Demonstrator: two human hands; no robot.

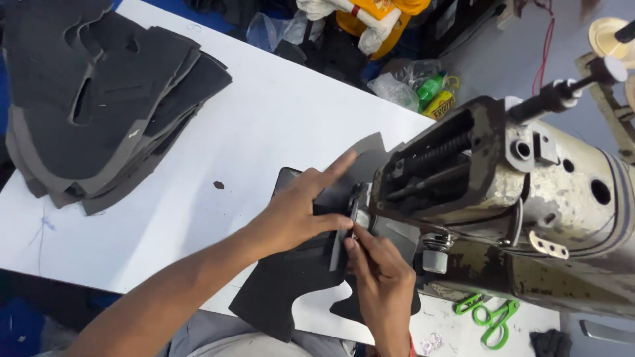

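1. The dark cut-out piece lies flat on the white table directly under both hands, its long axis running from the edge nearest the person up toward the sewing machine, whose head stands just beyond the fingertips.
2. The left hand rests on top of the piece, palm down and spread, its forefinger stretched out toward the machine; it presses the material rather than gripping it.
3. The right hand sits just beside it (nearer the needle area), fingers drawn together and pinching the edge of the piece where a narrow grey strip runs along it.
4. The right hand is the nearer of the two to the machine's foot; the exact contact point there is hidden behind the fingers.
5. The piece is matte, dark grey to black, thin and flexible-looking, with curved notched outlines.
6. Well away to the left of the hands lies a stack of similar dark pieces; green scissors lie to the right of the right hand.
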